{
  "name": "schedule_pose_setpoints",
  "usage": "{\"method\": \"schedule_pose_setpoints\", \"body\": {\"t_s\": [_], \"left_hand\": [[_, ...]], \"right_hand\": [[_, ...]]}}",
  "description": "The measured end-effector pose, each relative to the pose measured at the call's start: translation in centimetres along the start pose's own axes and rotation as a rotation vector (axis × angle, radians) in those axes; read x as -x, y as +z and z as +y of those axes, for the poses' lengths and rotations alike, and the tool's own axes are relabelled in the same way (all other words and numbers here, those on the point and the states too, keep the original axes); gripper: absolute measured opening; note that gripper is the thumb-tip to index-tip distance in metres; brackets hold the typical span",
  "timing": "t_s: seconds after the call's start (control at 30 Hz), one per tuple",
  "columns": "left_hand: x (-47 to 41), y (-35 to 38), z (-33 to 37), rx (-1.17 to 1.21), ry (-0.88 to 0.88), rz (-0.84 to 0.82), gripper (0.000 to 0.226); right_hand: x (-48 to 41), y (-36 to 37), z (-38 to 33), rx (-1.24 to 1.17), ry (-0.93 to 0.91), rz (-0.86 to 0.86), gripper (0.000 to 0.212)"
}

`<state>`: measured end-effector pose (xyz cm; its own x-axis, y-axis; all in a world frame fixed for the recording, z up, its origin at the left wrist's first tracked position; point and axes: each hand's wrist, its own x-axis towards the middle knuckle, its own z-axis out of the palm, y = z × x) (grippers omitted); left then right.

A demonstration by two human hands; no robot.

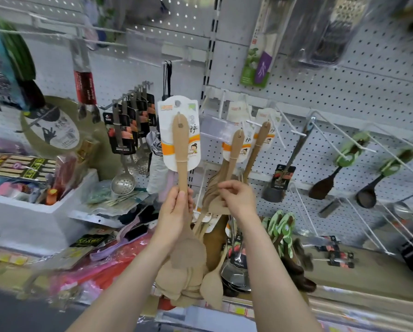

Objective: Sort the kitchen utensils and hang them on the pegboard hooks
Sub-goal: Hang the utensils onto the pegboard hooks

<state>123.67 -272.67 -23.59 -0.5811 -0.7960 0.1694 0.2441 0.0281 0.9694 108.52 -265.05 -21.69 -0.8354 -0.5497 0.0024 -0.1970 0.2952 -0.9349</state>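
My left hand (175,212) grips the shaft of a wooden spatula (182,149) held upright, its white and orange card label (168,130) raised toward the pegboard (344,92). My right hand (236,198) is beside it with fingers loosely curled, touching the wooden spatulas (236,147) that hang on a white hook (254,122). More wooden spatulas (188,276) lie heaped on the shelf below my wrists.
Slotted steel ladles (124,180) hang on a hook at left. Dark spoons with green card labels (351,149) and a dark turner (282,180) hang at right on long white hooks. A white foam box (40,212) of goods stands at left. Packaged items crowd the shelf.
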Motion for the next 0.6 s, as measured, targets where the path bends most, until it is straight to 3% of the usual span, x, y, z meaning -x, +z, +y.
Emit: {"method": "schedule_pose_setpoints", "body": {"t_s": [0.27,0.37,0.6], "left_hand": [[2.5,1.0,-1.0,-0.065,-0.011,-0.13,0.021],[3.0,1.2,-1.2,-0.056,-0.039,-0.214,0.023],[2.7,2.0,-2.3,-0.205,-0.12,-0.376,0.022]], "right_hand": [[5.9,-0.7,-3.8,-0.156,-0.19,-0.26,0.012],[6.5,-0.8,-3.7,-0.218,-0.165,-0.242,0.022],[7.1,-1.9,-2.2,-0.38,0.008,-0.127,0.011]]}}
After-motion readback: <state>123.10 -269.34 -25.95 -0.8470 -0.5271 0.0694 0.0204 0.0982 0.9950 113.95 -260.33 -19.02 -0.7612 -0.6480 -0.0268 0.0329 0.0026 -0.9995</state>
